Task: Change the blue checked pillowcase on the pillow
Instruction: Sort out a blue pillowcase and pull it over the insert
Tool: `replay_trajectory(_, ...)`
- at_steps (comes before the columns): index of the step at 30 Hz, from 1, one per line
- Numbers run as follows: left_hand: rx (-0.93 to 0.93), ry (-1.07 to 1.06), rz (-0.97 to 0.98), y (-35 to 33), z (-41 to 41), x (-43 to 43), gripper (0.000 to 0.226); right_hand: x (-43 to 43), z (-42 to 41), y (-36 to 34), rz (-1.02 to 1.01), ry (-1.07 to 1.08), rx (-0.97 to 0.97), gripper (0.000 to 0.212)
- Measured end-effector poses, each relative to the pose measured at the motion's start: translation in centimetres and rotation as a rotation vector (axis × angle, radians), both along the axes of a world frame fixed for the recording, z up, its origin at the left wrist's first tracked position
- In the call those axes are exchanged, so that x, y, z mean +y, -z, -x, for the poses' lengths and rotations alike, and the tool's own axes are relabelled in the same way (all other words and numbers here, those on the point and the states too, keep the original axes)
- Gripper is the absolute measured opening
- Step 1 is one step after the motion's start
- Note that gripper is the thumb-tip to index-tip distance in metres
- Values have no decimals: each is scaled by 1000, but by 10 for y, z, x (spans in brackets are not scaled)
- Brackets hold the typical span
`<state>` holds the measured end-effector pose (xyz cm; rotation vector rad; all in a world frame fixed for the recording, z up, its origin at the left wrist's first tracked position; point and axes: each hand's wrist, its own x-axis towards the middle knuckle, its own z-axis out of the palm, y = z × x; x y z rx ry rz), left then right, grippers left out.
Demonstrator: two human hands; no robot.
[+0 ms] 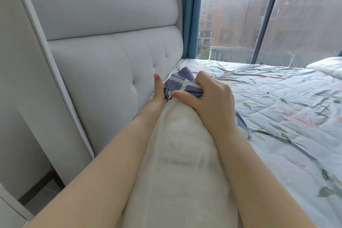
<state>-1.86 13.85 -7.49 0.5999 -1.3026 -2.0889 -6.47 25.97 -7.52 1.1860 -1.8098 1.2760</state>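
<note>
- A pale wall panel (16, 61) fills the 9 o'clock side, and a strip of grey floor (46, 196) shows at 8 o'clock.
- A padded off-white headboard (111, 57) with button tufts stands upright at 10 o'clock, along the head of the bed.
- The left hand (157, 92) sits just left of centre, between the headboard and the pillow. Its thumb is straight and points up. Its fingers are hidden behind the pillow, so their grip cannot be told.
- The white pillow (177, 163) runs from 6 o'clock up to the centre, between the two forearms, bare along the length that shows.
- The blue checked pillowcase (177, 81) is bunched at the pillow's far end, just above centre, near the foot of the headboard. Another fold of it lies on the bed at 4 o'clock from the right wrist.
- The right hand (212, 102) grips the gathered cloth, fingers curled over it and thumb pressed against it from the near side.
- A blue curtain (187, 15) hangs at 12 o'clock.
- A dark-framed window (305, 15) spans 1 to 2 o'clock, with blurred brick buildings beyond.
- A wrinkled bed cover (286, 107) printed with leaves and pink flowers spreads from 3 to 5 o'clock, with white bedding (327, 66) at the right edge.
</note>
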Motion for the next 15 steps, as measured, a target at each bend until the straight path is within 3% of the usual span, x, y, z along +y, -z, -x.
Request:
replay_trajectory(3,-115,-56,-68,60,-2,5,52,-3,2,55,-86,63,-94,65)
replay_trajectory(5,-222,-66,-61,102,-12,15,73,3,3,95,-130,90,-130,59)
replay_trajectory(7,-273,-109,-22,125,-28,25,79,11,-4,115,-116,78,-218,55)
replay_trajectory(11,-427,-239,255,123,-44,17,84,20,-26,106,45,170,-235,38)
replay_trajectory(15,-383,-218,322,115,-45,18,70,3,-46,110,-37,107,-266,42)
